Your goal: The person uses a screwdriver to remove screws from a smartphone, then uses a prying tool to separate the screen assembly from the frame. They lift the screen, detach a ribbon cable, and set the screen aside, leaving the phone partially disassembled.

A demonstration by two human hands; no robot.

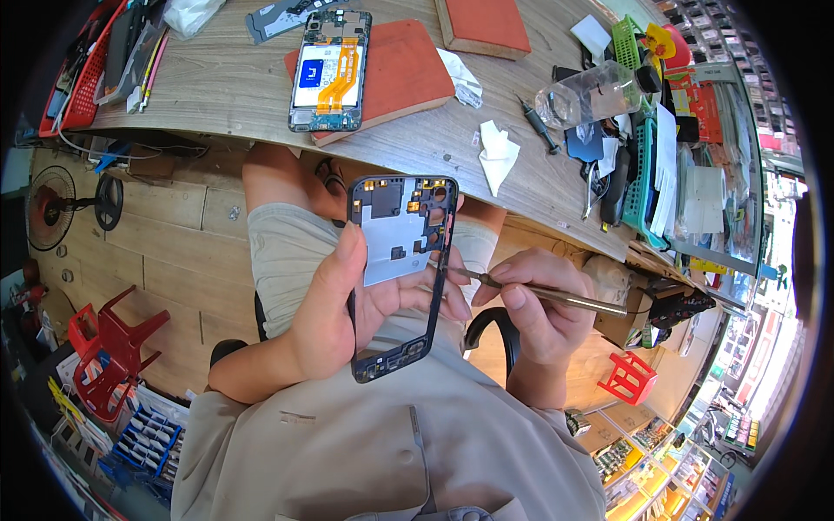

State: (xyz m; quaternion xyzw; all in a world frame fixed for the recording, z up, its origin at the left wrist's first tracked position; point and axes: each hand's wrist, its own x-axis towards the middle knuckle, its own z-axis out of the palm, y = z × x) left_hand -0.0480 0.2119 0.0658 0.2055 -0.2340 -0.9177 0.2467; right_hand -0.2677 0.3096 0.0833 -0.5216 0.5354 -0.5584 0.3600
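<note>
Above my lap, my left hand (328, 304) is closed around a black phone mid-frame (418, 341), thumb on its left edge and fingers behind it. The frame has a grey sheet across its upper part and an open lower part through which my fingers show. My right hand (549, 306) pinches a slim brass-coloured metal tool (573, 299), like a small screwdriver or scraper. Its thin tip points left and meets the frame's right edge. On the table ahead, an opened phone (330, 74) with a white battery and orange flex cables rests on a red book (391, 74).
A second red book (483, 26) lies farther back. To the right are a dark pen-like screwdriver (540, 126), a crumpled tissue (499, 156), a clear bottle (591, 94) and a green basket (643, 178). A red basket (82, 78) stands at far left.
</note>
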